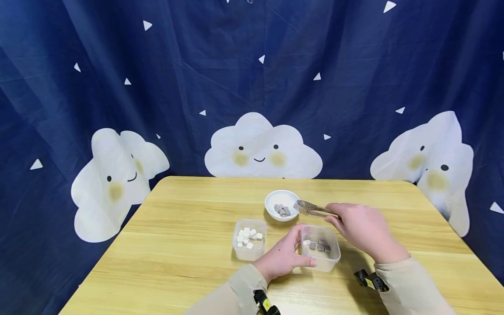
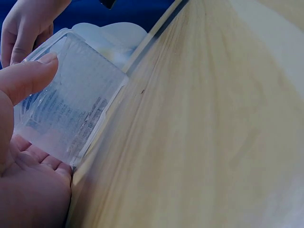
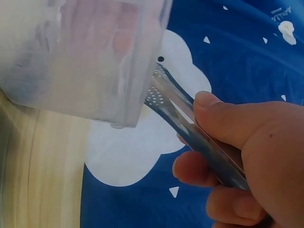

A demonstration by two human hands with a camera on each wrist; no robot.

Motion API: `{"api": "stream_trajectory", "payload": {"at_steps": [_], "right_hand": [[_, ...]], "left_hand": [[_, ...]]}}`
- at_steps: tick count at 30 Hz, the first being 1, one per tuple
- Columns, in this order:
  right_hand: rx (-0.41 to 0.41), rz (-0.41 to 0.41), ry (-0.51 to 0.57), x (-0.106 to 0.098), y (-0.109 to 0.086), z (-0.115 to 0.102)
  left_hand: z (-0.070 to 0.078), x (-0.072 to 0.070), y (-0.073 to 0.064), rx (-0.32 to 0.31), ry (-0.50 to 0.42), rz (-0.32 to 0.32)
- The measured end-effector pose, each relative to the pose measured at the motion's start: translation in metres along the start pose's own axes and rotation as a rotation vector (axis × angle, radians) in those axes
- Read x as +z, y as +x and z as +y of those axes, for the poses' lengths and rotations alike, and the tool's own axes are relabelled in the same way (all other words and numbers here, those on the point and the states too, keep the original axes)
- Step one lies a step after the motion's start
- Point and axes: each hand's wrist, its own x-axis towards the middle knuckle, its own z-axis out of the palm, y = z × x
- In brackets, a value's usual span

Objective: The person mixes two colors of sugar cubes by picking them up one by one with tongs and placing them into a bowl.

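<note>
My left hand grips a clear plastic container, thumb along its near side and fingers round its left side. Several dark grey cubes and a white cube lie inside it. With thumb and fingers my right hand holds metal tongs, whose tips are perforated. Those tips overlap the right rim of a white bowl in the head view; I cannot tell whether they hold anything. Several grey cubes sit in the bowl. From the left wrist, the container's side shows embossed lines.
A second clear plastic container with several white cubes stands left of my left hand. Everything rests on a wooden table. Behind its far edge hangs a dark blue curtain with cloud faces.
</note>
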Motion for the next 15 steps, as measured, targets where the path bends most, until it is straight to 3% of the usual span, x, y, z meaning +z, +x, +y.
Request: {"api": "stream_trajectory", "payload": {"at_steps": [15], "right_hand": [[-0.001, -0.020, 0.048, -0.016, 0.000, -0.002]], "left_hand": [[0.003, 0.000, -0.002, -0.001, -0.011, -0.012]]}}
